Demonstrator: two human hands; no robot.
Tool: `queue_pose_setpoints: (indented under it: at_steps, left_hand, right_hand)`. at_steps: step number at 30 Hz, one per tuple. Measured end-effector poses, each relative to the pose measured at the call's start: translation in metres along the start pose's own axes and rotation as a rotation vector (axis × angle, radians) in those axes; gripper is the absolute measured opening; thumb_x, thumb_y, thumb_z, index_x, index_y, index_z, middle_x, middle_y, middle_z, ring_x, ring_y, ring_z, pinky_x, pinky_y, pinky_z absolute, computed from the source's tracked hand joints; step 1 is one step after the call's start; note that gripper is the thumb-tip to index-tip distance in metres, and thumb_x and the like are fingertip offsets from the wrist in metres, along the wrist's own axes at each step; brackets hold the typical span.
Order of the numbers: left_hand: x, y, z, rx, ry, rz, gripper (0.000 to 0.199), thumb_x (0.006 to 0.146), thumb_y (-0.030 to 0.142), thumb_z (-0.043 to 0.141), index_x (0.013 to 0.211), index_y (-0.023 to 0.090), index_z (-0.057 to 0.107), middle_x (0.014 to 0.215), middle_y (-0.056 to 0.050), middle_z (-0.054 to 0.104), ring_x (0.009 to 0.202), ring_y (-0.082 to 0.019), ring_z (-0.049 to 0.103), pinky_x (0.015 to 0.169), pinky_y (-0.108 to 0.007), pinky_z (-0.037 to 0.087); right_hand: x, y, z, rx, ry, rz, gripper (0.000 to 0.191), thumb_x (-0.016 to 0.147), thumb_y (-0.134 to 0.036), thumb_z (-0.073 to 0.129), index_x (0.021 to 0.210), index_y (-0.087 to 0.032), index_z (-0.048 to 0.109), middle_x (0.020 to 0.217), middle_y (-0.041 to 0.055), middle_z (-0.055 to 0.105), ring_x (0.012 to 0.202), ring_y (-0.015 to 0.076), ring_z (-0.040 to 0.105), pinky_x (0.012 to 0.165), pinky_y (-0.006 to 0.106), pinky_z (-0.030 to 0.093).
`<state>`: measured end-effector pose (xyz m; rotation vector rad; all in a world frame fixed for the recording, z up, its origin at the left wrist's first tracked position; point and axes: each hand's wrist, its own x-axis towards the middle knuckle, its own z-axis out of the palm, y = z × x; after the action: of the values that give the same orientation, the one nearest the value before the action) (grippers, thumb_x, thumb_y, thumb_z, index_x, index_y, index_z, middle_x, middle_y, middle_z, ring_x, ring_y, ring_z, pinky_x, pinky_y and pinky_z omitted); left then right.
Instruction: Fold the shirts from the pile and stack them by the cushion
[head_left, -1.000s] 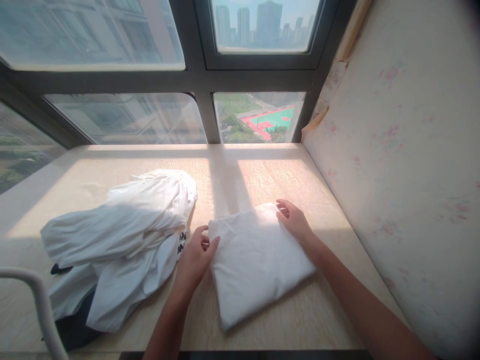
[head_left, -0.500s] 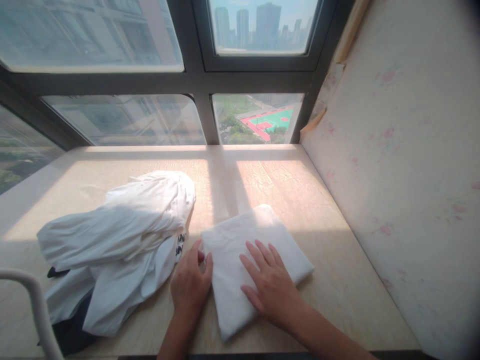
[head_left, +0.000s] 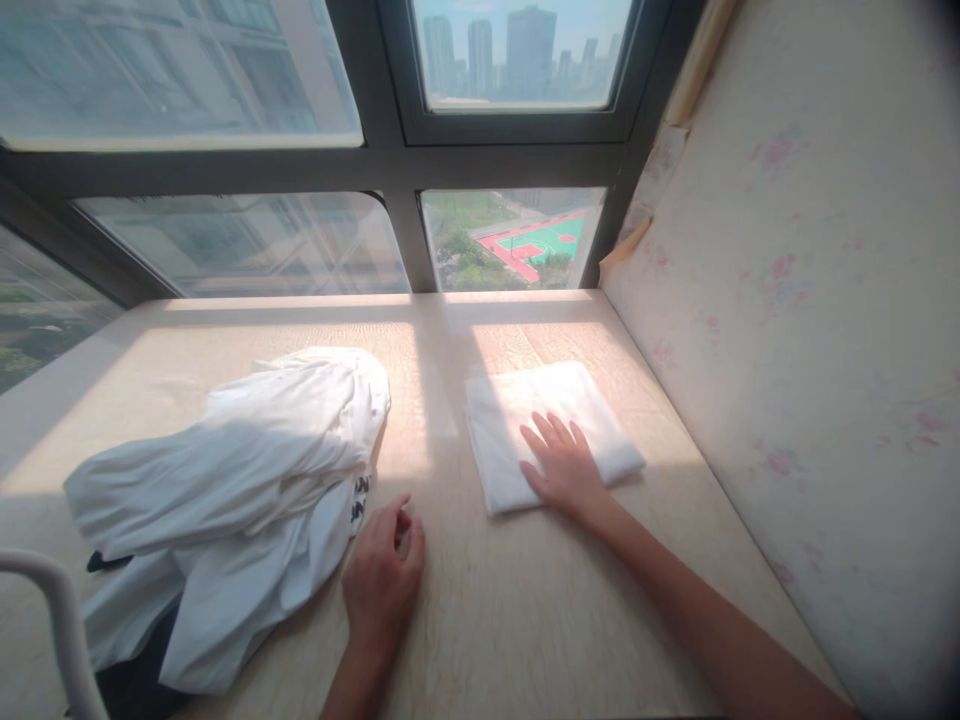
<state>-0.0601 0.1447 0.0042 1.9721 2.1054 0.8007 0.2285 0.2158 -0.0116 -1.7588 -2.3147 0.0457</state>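
Your right hand (head_left: 564, 472), fingers spread, is resting on folded white cloth (head_left: 534, 392), one o'clock; your left hand (head_left: 381, 575) is curling loosely; rumpled clothing (head_left: 247, 470), ten o'clock, is lying unfolded.

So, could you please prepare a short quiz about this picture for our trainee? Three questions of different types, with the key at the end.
1. Multiple choice: the right hand lies spread on:
A. the wallpaper
B. the folded white cloth
C. the window frame

2. True or false: the left hand has its grip closed around that same cloth.

3. Open: how does the white pile at the left differ in shape from the cloth in question 1?

Key:
1. B.
2. False; it is curled near the pile, apart from the folded cloth.
3. The pile is loose and wrinkled, while the other is folded flat.
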Motion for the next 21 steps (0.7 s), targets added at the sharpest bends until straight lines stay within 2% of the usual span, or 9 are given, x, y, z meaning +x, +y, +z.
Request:
queue_pose_setpoints:
  at_steps: [6,12,16,21]
  left_hand:
    - [0.0,-0.002,0.0,-0.015,-0.026,-0.016,0.03,0.09,0.035,0.049,0.111,0.021,0.065,0.091,-0.003,0.067,0.078,-0.02,0.064,0.071,-0.032,0.048]
    - [0.0,-0.001,-0.002,-0.057,-0.024,-0.032,0.029,0.09,0.035,0.049,0.107,0.021,0.067,0.088,-0.003,0.068,0.076,-0.02,0.064,0.071,-0.032,0.049]
    - [0.0,-0.002,-0.002,-0.074,-0.03,-0.038,0.028,0.089,0.034,0.049,0.106,0.021,0.068,0.088,-0.003,0.069,0.077,-0.02,0.065,0.072,-0.032,0.05]
    - [0.001,-0.002,-0.002,-0.081,-0.037,-0.04,0.026,0.089,0.032,0.049,0.103,0.021,0.068,0.094,-0.004,0.071,0.083,-0.021,0.066,0.075,-0.034,0.051]
  right_hand:
    - [0.056,0.069,0.004,-0.121,0.053,0.107,0.052,0.099,-0.041,0.04,0.145,-0.02,0.05,0.157,0.0104,0.041,0.143,0.0322,0.034,0.115,0.053,0.024]
    - [0.086,0.126,0.003,-0.192,0.097,0.117,0.051,0.101,-0.042,0.035,0.143,-0.019,0.053,0.153,0.0117,0.046,0.139,0.0322,0.039,0.112,0.051,0.028]
    - [0.097,0.153,0.004,-0.207,0.097,0.083,0.05,0.1,-0.039,0.035,0.14,-0.017,0.055,0.151,0.0121,0.049,0.137,0.0319,0.042,0.108,0.048,0.033]
    - [0.106,0.166,0.007,-0.151,0.183,0.023,0.047,0.098,-0.036,0.038,0.136,-0.016,0.059,0.145,0.0135,0.054,0.133,0.0313,0.046,0.106,0.046,0.034]
